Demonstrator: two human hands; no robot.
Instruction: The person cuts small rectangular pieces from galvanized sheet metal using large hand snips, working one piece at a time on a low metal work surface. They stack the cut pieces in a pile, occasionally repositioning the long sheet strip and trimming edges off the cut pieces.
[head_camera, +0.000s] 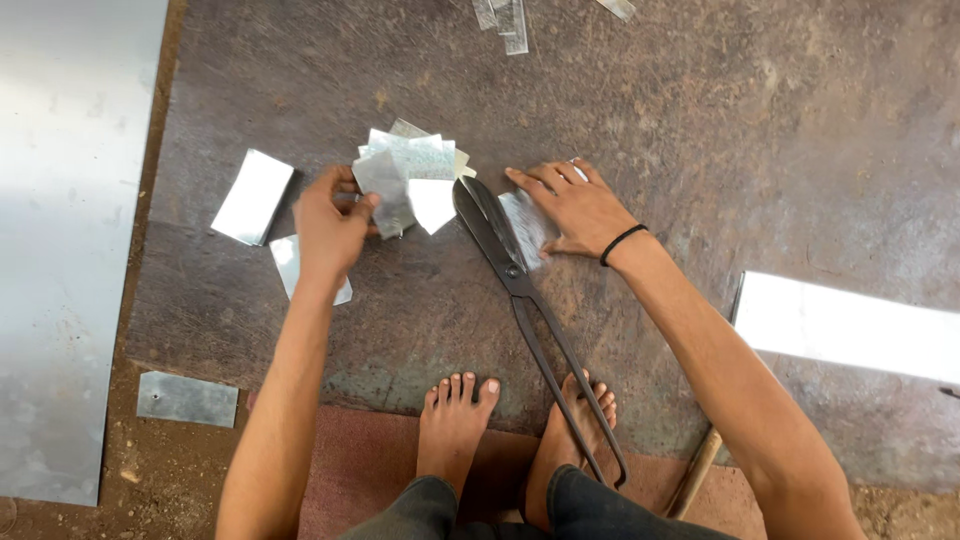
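Note:
My left hand (330, 225) grips a fanned bunch of small cut sheet-metal pieces (410, 175), held just above the dark worn floor plate (700, 120). My right hand (575, 205), with a black band on the wrist, lies flat with its fingers spread on another metal piece (525, 225) on the plate. Between the hands lie long black tin snips (510, 270), blades closed and pointing away, their handles running back over my bare right foot (575, 440).
Two loose metal rectangles (252, 196) lie left of my left hand. A large metal sheet (60, 230) covers the far left, a smaller piece (187, 398) below it. A bright strip (850, 325) lies at right, scraps (505, 15) at top. A wooden handle (695, 475) is near my right leg.

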